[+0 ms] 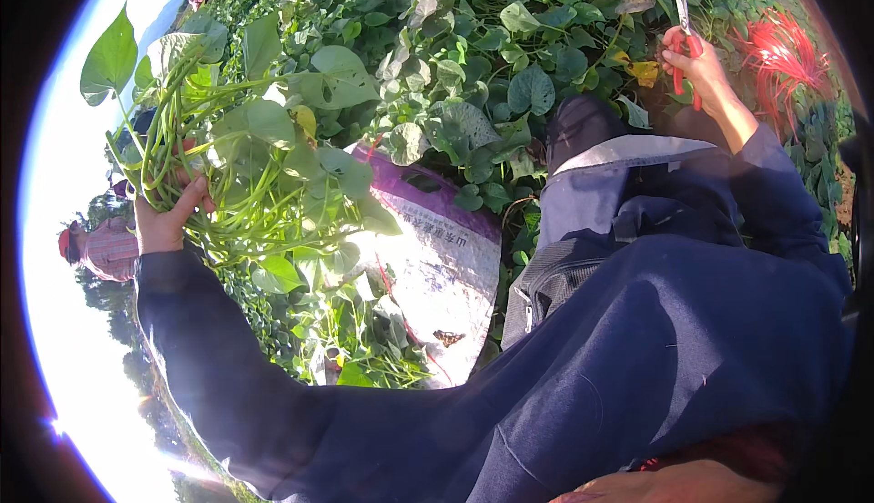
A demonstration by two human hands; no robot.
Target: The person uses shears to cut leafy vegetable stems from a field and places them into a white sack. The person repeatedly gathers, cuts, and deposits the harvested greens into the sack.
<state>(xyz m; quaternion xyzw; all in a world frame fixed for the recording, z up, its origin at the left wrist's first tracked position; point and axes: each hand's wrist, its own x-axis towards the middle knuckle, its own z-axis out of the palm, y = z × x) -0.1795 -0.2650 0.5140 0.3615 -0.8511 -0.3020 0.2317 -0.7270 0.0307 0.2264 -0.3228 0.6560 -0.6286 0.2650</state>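
Observation:
My left hand (174,215) grips a bunch of green leafy vine cuttings (235,161), apparently sweet potato, by their stems. The bunch is held up at the left, its heart-shaped leaves spreading to the right. In my right hand (707,69) are scissors with red handles (692,52). Their metal blades point away from me and look nearly closed. Beneath the bunch lies a white and purple woven sack (437,264) bearing printed writing, with more cut greens (341,339) beside it.
Dense vine leaves (478,45) cover the ground ahead. Red plastic strings (785,52) lie in a tangle right of my right hand. A person in a red cap and checked shirt (109,249) stands at the far left. My dark trouser leg (584,206) is close to the sack.

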